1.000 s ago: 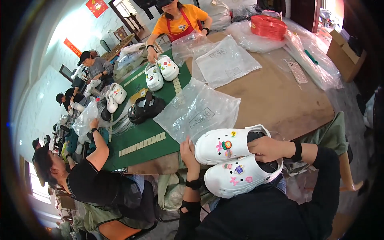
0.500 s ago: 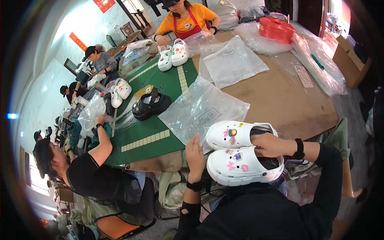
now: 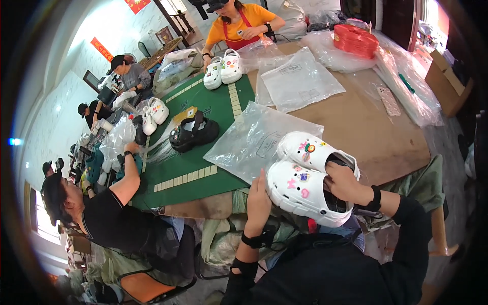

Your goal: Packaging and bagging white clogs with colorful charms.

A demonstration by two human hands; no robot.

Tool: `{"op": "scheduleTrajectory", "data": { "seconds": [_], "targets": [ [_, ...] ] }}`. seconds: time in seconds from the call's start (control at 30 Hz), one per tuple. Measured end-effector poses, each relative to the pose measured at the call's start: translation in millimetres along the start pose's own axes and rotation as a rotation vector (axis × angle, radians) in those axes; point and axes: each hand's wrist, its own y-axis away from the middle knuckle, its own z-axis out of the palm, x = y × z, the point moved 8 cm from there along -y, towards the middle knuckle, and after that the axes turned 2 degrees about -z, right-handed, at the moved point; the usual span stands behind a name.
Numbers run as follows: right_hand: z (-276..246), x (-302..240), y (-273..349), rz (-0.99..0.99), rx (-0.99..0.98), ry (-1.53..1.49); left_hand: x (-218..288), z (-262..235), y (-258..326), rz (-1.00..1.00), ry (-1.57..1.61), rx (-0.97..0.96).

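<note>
At the near edge of the tabletop (image 3: 386, 147), the left hand (image 3: 257, 199) presses its flat, spread grip against the toe of the nearer white clog (image 3: 300, 190), while the right hand (image 3: 343, 182) curls its grip into that clog's opening. Touching it behind, a second white clog (image 3: 310, 151) rests on a clear plastic bag (image 3: 254, 140).

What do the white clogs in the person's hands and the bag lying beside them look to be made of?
White clogs: probably moulded foam or rubbery plastic, matte, with thick rounded one-piece bodies and coloured charms pressed in. Clear bag: thin transparent plastic film, glossy, wrinkled, the table visible through it.
</note>
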Motion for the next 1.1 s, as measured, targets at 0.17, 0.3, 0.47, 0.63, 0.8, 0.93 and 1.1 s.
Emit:
{"op": "scheduleTrajectory", "data": {
  "seconds": [0.17,0.3,0.47,0.63,0.8,0.93,1.1],
  "targets": [
    [3.3,2.2,-4.0,0.033,0.089,0.008,-2.7,3.5,12.0,0.014,-0.055,0.120],
    [4.4,8.6,-5.0,0.080,0.128,0.028,4.1,-11.1,17.7,0.066,-0.088,0.316],
    [2.0,6.7,-9.2,0.107,0.155,0.035,15.2,-16.1,20.0,0.166,-0.043,0.439],
    [0.5,10.8,-11.7,0.088,0.226,0.051,33.6,-19.0,18.8,0.364,-0.133,0.476],
    [3.5,14.3,-13.8,0.104,0.251,0.070,39.0,-14.5,20.5,0.445,-0.144,0.425],
    [4.8,13.5,-14.2,0.104,0.242,0.064,42.1,-9.0,26.0,0.501,-0.138,0.381],
    [9.7,11.8,-17.8,0.122,0.196,0.083,41.6,-2.3,32.3,0.519,-0.115,0.344]
  ]
}}
